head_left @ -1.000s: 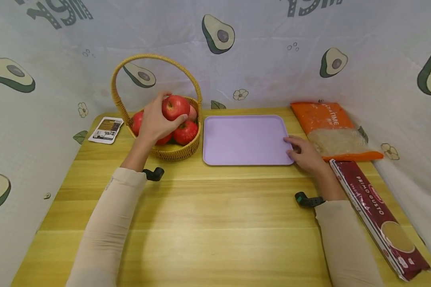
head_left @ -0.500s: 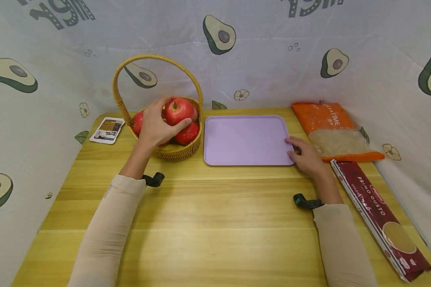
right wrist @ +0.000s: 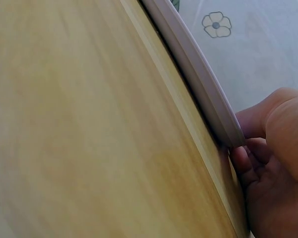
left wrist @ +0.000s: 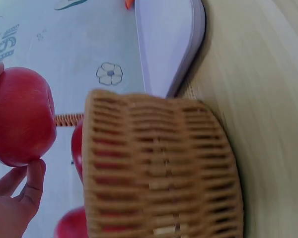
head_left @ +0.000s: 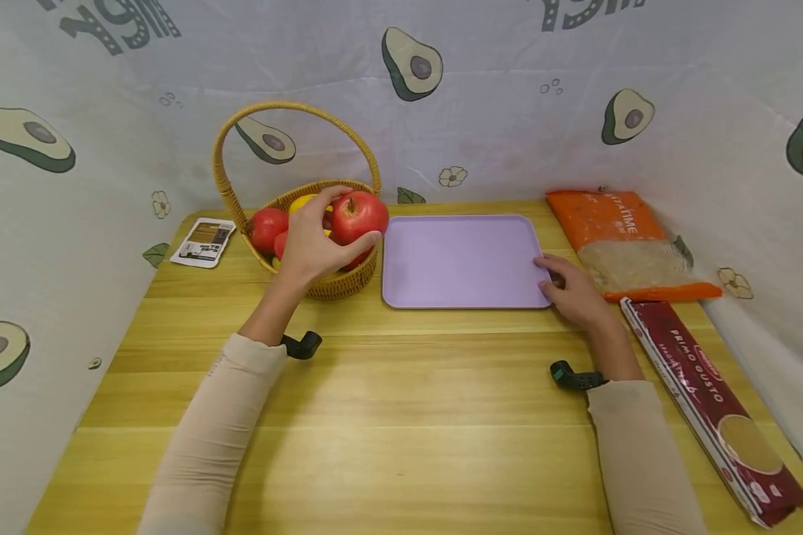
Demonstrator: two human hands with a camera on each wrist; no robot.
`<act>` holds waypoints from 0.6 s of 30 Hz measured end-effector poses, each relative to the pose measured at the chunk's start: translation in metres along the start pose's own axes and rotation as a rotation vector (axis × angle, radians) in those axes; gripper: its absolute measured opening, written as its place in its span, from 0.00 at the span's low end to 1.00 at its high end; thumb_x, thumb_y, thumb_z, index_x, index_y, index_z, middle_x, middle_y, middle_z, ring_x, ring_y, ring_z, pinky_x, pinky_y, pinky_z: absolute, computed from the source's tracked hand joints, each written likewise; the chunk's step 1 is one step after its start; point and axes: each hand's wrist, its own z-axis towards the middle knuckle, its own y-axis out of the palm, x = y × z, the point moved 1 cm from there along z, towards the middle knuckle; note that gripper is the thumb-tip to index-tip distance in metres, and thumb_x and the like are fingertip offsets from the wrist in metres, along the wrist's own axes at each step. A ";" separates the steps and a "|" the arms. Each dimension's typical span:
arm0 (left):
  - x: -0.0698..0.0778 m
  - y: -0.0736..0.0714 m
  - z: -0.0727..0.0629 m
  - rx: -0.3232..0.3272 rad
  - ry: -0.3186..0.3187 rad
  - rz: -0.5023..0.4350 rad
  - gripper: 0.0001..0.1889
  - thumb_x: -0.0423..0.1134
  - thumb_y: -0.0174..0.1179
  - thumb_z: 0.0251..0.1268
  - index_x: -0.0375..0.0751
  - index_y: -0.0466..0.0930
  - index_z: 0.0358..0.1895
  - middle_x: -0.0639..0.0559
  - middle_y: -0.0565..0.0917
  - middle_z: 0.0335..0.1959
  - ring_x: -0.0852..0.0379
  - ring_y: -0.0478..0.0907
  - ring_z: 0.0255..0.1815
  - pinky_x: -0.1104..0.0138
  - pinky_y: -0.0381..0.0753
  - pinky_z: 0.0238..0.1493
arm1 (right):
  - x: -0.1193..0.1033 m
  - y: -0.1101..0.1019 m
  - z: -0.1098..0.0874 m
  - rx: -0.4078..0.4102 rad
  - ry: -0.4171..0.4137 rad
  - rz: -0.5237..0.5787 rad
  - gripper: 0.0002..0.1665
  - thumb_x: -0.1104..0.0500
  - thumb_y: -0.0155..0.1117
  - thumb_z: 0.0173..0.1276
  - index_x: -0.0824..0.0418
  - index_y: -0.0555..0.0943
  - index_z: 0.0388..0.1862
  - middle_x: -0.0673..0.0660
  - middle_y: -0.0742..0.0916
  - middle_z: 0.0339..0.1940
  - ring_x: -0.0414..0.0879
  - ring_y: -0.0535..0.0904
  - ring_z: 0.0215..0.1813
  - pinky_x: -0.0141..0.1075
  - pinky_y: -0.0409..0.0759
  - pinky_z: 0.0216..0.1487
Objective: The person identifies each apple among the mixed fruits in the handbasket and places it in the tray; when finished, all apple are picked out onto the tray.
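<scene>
A red apple (head_left: 361, 218) is held between the thumb and fingers of my left hand (head_left: 305, 249), above the right side of the wicker basket (head_left: 337, 286). In the left wrist view the apple (left wrist: 22, 116) is clear of the woven wall (left wrist: 159, 163). Other red fruit (head_left: 268, 227) and something yellow (head_left: 301, 202) lie in the basket, partly hidden by the hand. Right of the basket is a flat lilac tray (head_left: 465, 260). My right hand (head_left: 575, 292) grips the tray's right edge, with fingers above and below the rim (right wrist: 201, 74) in the right wrist view.
An orange bag (head_left: 618, 238) with a see-through window lies at the back right. Nearer is a long dark red spaghetti pack (head_left: 709, 394). A small white-edged packet (head_left: 204, 242) lies left of the basket on the wooden table (head_left: 401, 416). Avocado-print cloth (head_left: 495, 134) hangs behind.
My left hand has carried the apple rightward from over the middle of the basket towards its right rim, uncovering the yellow thing. The right hand stays at the tray's edge.
</scene>
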 end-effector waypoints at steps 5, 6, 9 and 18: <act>0.014 0.016 0.001 -0.019 -0.009 -0.048 0.40 0.64 0.74 0.50 0.52 0.73 0.66 0.51 0.82 0.60 0.51 0.81 0.52 0.55 0.87 0.52 | 0.001 -0.002 -0.001 0.000 0.020 -0.008 0.31 0.60 0.52 0.80 0.65 0.64 0.80 0.68 0.61 0.83 0.70 0.62 0.77 0.66 0.60 0.76; 0.017 0.020 0.001 -0.029 -0.007 -0.054 0.40 0.64 0.74 0.50 0.51 0.74 0.66 0.51 0.82 0.60 0.51 0.81 0.52 0.55 0.86 0.52 | 0.001 -0.002 -0.001 0.000 0.028 -0.010 0.31 0.60 0.52 0.81 0.64 0.64 0.80 0.68 0.61 0.83 0.70 0.61 0.77 0.66 0.59 0.77; 0.025 0.030 0.002 -0.063 0.003 -0.064 0.42 0.65 0.74 0.51 0.50 0.73 0.68 0.51 0.82 0.61 0.51 0.80 0.54 0.56 0.86 0.54 | 0.001 -0.002 0.000 -0.003 0.045 -0.010 0.32 0.59 0.51 0.81 0.63 0.64 0.80 0.67 0.60 0.84 0.69 0.61 0.77 0.66 0.59 0.77; 0.037 0.067 0.005 -0.121 0.008 -0.113 0.42 0.61 0.71 0.58 0.49 0.68 0.73 0.49 0.81 0.64 0.53 0.79 0.56 0.54 0.84 0.59 | 0.000 -0.002 0.000 -0.017 0.044 0.013 0.31 0.60 0.50 0.82 0.64 0.62 0.81 0.69 0.59 0.84 0.70 0.60 0.77 0.67 0.57 0.77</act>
